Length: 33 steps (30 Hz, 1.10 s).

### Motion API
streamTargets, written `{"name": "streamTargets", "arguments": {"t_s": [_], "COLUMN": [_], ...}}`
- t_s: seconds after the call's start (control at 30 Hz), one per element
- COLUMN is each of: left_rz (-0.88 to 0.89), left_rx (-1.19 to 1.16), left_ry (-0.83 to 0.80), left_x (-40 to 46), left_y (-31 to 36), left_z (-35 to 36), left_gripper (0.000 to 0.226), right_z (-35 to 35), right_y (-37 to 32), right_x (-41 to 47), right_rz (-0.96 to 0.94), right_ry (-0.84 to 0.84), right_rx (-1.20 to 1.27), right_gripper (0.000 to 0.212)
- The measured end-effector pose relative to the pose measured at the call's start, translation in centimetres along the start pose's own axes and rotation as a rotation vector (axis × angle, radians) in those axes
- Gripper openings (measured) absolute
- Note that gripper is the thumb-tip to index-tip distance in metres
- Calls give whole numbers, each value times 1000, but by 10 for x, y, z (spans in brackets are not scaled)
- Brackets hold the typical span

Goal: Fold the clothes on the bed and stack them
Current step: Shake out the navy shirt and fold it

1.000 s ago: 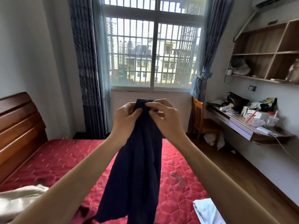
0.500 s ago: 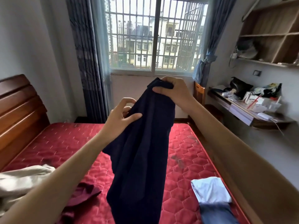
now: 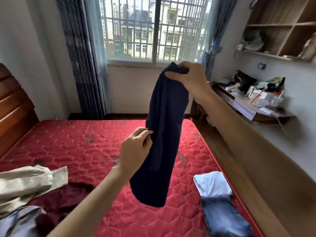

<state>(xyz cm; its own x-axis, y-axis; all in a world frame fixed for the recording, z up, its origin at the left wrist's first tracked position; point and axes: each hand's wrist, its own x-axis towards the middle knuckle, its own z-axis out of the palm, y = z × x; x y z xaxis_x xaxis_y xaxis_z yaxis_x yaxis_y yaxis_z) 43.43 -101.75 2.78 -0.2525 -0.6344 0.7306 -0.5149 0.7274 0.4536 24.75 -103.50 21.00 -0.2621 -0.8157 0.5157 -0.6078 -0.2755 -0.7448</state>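
While the right hand [image 3: 188,79] grips the top of the navy garment [image 3: 162,134], the left hand [image 3: 135,147] pinches its left edge above the bed [image 3: 85,147].

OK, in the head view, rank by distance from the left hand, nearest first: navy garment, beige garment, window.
1. Navy garment: pinched by the left hand itself.
2. Beige garment: on the bed, lower left.
3. Window: far wall, beyond the bed.

Right hand [image 3: 189,79] is raised high, arm stretched forward, fingers [image 3: 183,65] curled over and thumb pinching below. Left hand [image 3: 135,149] sits lower and nearer, forearm angled up, its fingertips [image 3: 147,132] pinched together at the right.
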Motion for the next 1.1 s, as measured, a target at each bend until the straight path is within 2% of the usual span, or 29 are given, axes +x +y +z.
{"name": "streamTargets", "arguments": {"t_s": [0.13,0.17,0.23,0.3,0.37,0.53,0.63,0.73,0.83,0.9,1.0,1.1], "left_rz": [-209,-243,-263,-238,-218,-138,1,49,-25,-91,-205,-293], "left_rx": [-65,-69,-101,-137,-150,-171,-127,-113,-136,-114,-112,-133], "left_ry": [-95,-98,-68,-24,-15,-120,-189,-229,-230,-243,-319,-305], "left_x": [5,10,20,25,26,29,39,39,18,-8,-59,-107], "left_y": [14,14,14,11,0,-43,-49,-47,-46,-44,-30,-7], "left_z": [35,42,50,51,45,6,-24,-50,-67,-71,-73,-79], "left_gripper": [46,48,35,22,31,13,10,11,8,9,25,31], "right_z": [1,0,-3,-10,-21,-52,-57,-69,-81,-78,-68,-74], "right_y": [-8,-10,-11,-7,2,36,51,44,38,47,67,73], "right_x": [-7,-8,-10,-11,-13,-30,-48,-61,-81,-105,-149,-187], "right_rz": [-48,-59,-79,-87,-77,-10,4,11,-13,-12,32,60], "right_ry": [-19,-23,-28,-34,-38,-21,-44,-5,37,-28,-106,-79], "right_rx": [-32,-38,-68,-93,-107,-126,-116,-45,14,-66,-230,-159], "right_gripper": [21,20,19,18,17,18,17,18,19,15,17,22]}}
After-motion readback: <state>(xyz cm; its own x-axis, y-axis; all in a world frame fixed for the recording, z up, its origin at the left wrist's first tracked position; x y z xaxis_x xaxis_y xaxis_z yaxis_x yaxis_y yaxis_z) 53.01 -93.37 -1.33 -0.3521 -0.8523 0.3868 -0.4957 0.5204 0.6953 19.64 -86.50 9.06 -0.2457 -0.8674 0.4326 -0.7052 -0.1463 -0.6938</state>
